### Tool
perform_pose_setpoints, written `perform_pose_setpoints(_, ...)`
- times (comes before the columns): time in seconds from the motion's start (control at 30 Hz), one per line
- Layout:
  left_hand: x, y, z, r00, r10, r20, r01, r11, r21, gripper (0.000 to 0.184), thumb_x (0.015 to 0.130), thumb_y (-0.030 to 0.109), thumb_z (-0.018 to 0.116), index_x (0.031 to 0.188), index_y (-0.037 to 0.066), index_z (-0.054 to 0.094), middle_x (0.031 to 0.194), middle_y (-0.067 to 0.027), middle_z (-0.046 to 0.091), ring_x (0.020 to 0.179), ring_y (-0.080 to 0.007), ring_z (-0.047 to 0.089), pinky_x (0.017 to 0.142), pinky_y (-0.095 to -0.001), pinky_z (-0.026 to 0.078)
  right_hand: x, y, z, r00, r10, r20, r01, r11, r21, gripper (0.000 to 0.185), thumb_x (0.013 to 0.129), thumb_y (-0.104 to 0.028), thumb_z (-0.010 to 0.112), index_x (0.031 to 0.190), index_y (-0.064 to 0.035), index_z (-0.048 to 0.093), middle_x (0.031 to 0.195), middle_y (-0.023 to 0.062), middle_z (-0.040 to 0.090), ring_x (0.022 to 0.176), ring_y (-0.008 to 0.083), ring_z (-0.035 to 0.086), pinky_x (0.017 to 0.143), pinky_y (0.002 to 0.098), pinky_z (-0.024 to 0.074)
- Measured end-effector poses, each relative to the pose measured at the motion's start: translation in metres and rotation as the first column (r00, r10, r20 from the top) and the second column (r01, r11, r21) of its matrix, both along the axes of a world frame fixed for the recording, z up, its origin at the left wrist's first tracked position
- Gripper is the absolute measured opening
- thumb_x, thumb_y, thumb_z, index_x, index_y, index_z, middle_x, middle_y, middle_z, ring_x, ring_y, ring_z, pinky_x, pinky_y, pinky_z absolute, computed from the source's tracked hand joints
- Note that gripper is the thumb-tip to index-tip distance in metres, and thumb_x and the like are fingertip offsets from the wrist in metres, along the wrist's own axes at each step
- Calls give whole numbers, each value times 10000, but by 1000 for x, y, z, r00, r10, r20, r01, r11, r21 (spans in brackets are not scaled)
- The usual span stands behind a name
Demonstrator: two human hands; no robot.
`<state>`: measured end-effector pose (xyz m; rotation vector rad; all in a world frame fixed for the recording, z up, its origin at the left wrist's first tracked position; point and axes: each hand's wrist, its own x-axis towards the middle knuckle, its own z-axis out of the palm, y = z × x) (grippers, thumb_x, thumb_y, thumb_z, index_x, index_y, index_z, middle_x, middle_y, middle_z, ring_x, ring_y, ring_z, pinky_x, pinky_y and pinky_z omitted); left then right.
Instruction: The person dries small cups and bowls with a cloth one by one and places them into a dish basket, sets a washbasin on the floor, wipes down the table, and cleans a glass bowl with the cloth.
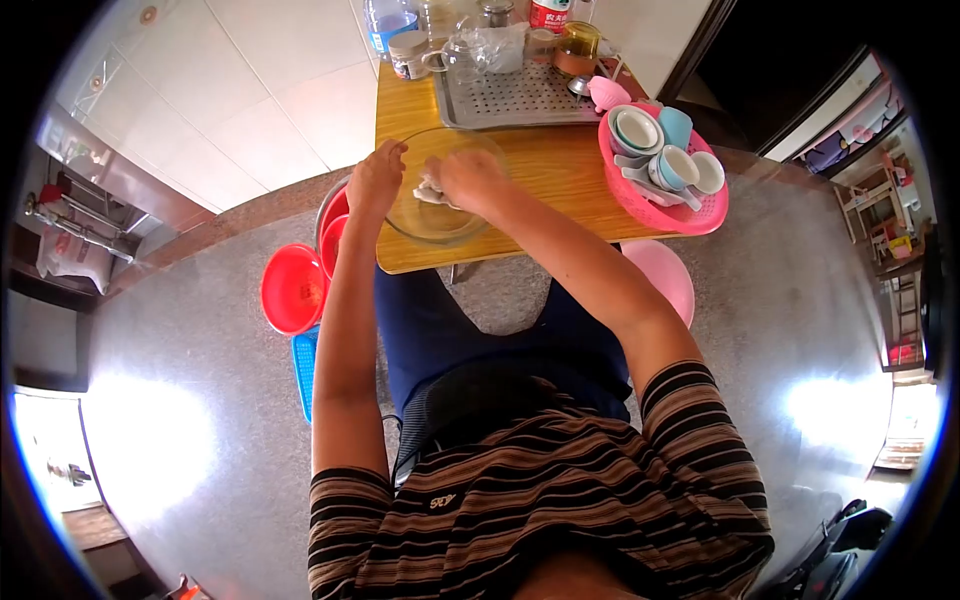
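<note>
A large clear glass bowl sits at the near left of the wooden table. My left hand is at the bowl's left side, fingers curled over its rim. Inside the bowl, my right hand is closed around a bunched white cloth, part of which sticks out below the fingers. The cloth seems to touch the glass; my fingers hide the exact contact.
Behind the bowl lies a perforated metal tray with glassware and a plastic bag. A pink basket of bowls and cups stands at the table's right edge. Red basins and a pink basin are below the table.
</note>
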<state>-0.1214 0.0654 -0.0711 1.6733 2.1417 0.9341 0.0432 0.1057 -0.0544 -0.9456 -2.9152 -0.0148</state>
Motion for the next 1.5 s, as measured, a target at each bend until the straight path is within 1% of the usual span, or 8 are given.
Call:
perform_pose_setpoints(0.37, 3, -3, 5, 999, 33, -34, -33, 999, 16, 363, 921, 257, 342, 1209, 147, 534, 884, -71, 669, 689, -171, 656, 699, -324, 485, 13, 3, 3, 905, 413, 103, -345, 854, -390, 312, 749, -179, 622, 1058, -199, 584, 916, 133, 608, 856, 270, 620, 685, 400, 481)
perform_pose_setpoints(0.57, 6, -4, 7, 996, -20, -90, 23, 999, 29, 368, 909, 211, 356, 1236, 157, 517, 898, -76, 667, 678, -172, 651, 707, -330, 488, 12, 2, 7, 984, 47, 171, -60, 996, 71, 197, 790, -154, 580, 979, -98, 579, 853, 130, 629, 700, 269, 641, 599, 401, 494)
perform_pose_setpoints(0.67, 5, -4, 5, 997, -14, -70, 16, 1000, 21, 358, 906, 196, 369, 1228, 156, 523, 903, -84, 668, 708, -184, 651, 725, -339, 485, -3, 2, 12, 986, -148, 83, 142, 987, 73, 339, 770, -231, 634, 1052, -53, 572, 912, 77, 639, 898, 241, 634, 705, 381, 509)
perform_pose_setpoints(0.97, 7, -6, 7, 999, 10, -35, -8, 999, 34, 338, 872, 203, 418, 1188, 217, 539, 910, -91, 665, 872, -302, 624, 738, -407, 474, -13, 5, -4, 957, 240, -161, -281, 905, -320, 448, 646, -242, 694, 1047, -125, 534, 824, 141, 589, 833, 333, 596, 708, 418, 474)
perform_pose_setpoints(1.03, 8, -6, 7, 995, 25, -101, -25, 1000, -4, 347, 914, 213, 351, 1218, 200, 518, 858, -61, 672, 715, -173, 651, 705, -337, 484, -6, 5, 6, 928, 372, -19, -303, 726, -617, 449, 619, -232, 696, 1030, -125, 547, 842, 115, 584, 804, 314, 597, 690, 411, 473)
perform_pose_setpoints(1.17, 7, -4, 7, 992, 26, -121, -29, 999, -22, 352, 904, 194, 355, 1215, 195, 520, 851, -55, 671, 686, -153, 650, 691, -323, 487, 14, 13, 9, 895, 439, 81, -356, 811, -463, 365, 677, -213, 667, 1012, -111, 562, 858, 96, 600, 794, 299, 611, 671, 396, 481)
perform_pose_setpoints(1.23, 7, -5, 6, 997, 18, -74, -18, 1000, -2, 355, 893, 178, 362, 1210, 185, 523, 847, -53, 671, 680, -147, 649, 683, -318, 488, 18, 10, 9, 946, 165, 279, -145, 985, -90, 337, 758, -237, 621, 1075, -125, 597, 996, 116, 622, 890, 251, 623, 738, 389, 481)
perform_pose_setpoints(1.5, 9, -9, 4, 985, 29, -167, -19, 998, 61, 356, 883, 159, 373, 1205, 176, 525, 863, -51, 673, 715, -160, 653, 700, -339, 486, -5, 5, 6, 1000, 18, 8, -18, 999, -51, 381, 778, -276, 615, 1126, -140, 540, 973, 125, 580, 828, 301, 621, 701, 402, 507)
